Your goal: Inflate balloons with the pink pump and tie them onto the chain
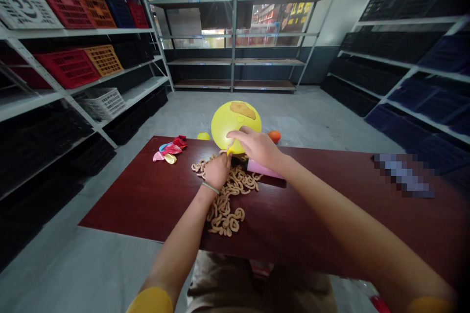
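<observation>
A blown-up yellow balloon (225, 122) with a brown printed patch stands over the table's far edge, its neck toward me. My left hand (217, 171) is closed around that neck, a thin green band on its wrist. Just above and to the right, my right hand (260, 146) reaches across the balloon's front, fingers bent at the neck. A short tan strand appears to run from its fingertips to the neck; the fingertips are partly hidden. Under my hands lies a heap of curled tan strands (235, 183). Beside it is a pink tube with a dark end (266, 168), partly covered by my right hand.
Flat coloured balloons (171, 150) lie at the left of the dark red table (147, 195). A yellow round thing (203, 136) and an orange one (274, 136) show past the far edge. A blurred-out object (404, 175) is at right. Shelves with crates (68, 68) flank the room.
</observation>
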`<state>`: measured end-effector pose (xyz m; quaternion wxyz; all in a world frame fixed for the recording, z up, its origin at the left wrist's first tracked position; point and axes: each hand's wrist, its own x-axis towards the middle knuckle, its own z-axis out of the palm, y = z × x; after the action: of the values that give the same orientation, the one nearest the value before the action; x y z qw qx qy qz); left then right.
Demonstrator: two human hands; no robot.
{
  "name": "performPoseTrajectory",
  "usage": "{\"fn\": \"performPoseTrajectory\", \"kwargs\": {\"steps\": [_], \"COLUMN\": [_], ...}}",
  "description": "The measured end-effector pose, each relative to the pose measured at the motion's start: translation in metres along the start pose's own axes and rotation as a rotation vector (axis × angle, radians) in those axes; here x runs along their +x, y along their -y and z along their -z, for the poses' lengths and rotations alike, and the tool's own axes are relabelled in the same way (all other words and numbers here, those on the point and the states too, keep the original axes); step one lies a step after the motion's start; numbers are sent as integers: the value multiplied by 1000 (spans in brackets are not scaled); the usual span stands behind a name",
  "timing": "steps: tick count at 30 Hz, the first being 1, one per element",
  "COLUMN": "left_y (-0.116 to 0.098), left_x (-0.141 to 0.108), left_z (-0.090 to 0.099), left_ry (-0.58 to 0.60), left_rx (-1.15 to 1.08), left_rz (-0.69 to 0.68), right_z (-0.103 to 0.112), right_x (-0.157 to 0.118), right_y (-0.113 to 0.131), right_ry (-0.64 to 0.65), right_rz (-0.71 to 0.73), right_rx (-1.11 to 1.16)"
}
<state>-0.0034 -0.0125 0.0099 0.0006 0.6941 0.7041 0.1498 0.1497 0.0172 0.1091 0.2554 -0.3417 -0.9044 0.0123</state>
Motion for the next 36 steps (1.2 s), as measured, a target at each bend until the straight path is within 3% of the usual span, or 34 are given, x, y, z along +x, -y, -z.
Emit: {"fn": "performPoseTrajectory", "kwargs": {"steps": [6, 9, 11, 14, 17, 20, 22, 25, 27, 30, 33, 36], "left_y": [4, 3, 2, 0, 2, 6, 7, 6, 4, 1, 0, 0], "left_x": [3, 2, 0, -1, 0, 2, 3, 2, 1, -2, -4, -4], "left_z": [2, 3, 4, 4, 4, 4, 4, 2, 0, -4, -6, -6], "left_ry": [-3, -3, 21, 52, 43, 20, 21, 52, 75, 90, 94, 106], "left_rx": [-198, -265, -286, -299, -311, -327, -330, -323, -336, -397, -494, -626], "left_rz": [-7, -52, -106, -140, -82, -67, -85, -115, -150, -238, -309, -318], "right_z": [48, 66, 67, 52, 25, 2, -5, 4, 16, 28, 22, 6], "right_x": [-13, -29, -43, -67, -93, -113, -118, -107, -88, -50, -19, -5], "right_y": [-13, -21, -23, -24, -18, -11, -9, -13, -15, -12, -9, -16], "right_ry": [-233, -344, -365, -291, -154, 79, 232, 259, 123, 57, 143, 169], "right_rz": [-170, -156, -134, -92, 9, 173, 208, 205, 212, 356, 544, 555], "right_rx": [138, 24, -111, -234, -231, -147, -107, -99, -191, -349, -352, -247]}}
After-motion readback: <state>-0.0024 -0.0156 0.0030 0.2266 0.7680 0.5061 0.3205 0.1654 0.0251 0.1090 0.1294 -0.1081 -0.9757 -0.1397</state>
